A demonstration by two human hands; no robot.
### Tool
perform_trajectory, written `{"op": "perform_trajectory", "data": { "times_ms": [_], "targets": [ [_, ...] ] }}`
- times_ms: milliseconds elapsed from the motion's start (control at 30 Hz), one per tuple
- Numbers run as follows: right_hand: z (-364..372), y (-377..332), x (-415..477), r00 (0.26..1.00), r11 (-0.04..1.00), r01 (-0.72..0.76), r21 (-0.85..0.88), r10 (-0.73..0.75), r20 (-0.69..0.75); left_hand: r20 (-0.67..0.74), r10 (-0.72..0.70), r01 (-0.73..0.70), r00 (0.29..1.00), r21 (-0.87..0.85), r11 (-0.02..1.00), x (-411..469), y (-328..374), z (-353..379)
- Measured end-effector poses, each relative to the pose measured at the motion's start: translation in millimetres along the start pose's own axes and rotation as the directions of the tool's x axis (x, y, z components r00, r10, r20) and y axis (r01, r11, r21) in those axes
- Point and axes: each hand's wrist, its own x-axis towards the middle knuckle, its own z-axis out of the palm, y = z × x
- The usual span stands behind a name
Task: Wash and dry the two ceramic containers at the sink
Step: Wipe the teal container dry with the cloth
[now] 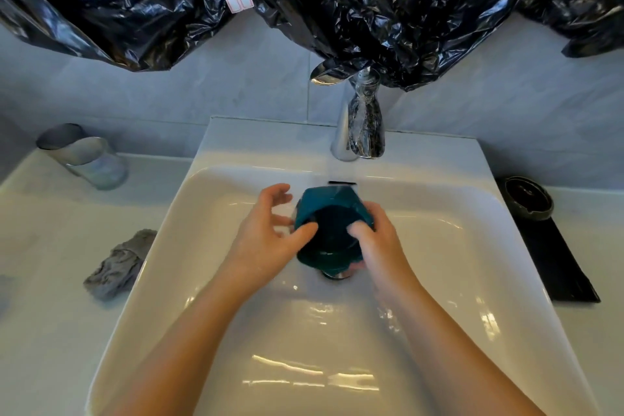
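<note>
Container point(332, 208), teal, right hand point(380, 246) grip round its rim, left hand point(266, 236) grip wide, thumb touching

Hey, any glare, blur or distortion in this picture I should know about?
In the head view, glare streaks the wet sink near the bottom; the left hand at the teal container looks motion-blurred; the wide lens bows the sink's edges.

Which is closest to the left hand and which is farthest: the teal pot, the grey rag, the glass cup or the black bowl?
From the left hand:
1. Teal pot, touching the thumb, over the sink.
2. Grey rag, just left of the sink.
3. Glass cup, farther left and back.
4. Black bowl, on the right, across the sink.
</note>
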Motion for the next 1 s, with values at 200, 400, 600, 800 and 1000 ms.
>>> {"op": "perform_trajectory", "data": {
  "times_ms": [200, 400, 600, 800, 1000],
  "targets": [
    [10, 2, -10, 0.931, 0.952, -0.302, 0.046, 0.284, 0.231, -0.452, 0.103, 0.012, 0.886, 0.244, 0.970, 8, -42, -87],
    [8, 3, -9, 0.940, 0.959, -0.279, 0.038, 0.265, 0.216, -0.495, -0.202, 0.373, 0.845, 0.276, 0.886, 10, -103, -133],
    [8, 7, -7, 0.940, 0.957, -0.287, 0.042, 0.274, 0.203, -0.340, -0.357, 0.486, 0.870, 0.474, 0.734, 7, -131, -131],
    [6, 9, -5, 0.946, 0.961, -0.273, 0.030, 0.263, 0.190, -0.509, -0.258, 0.427, 0.821, 0.248, 0.869, 7, -111, -135],
    [5, 5, -2, 0.953, 0.956, -0.290, 0.054, 0.283, 0.112, -0.577, 0.104, 0.056, 0.810, 0.253, 0.966, -14, 3, -134]
  ]
}}
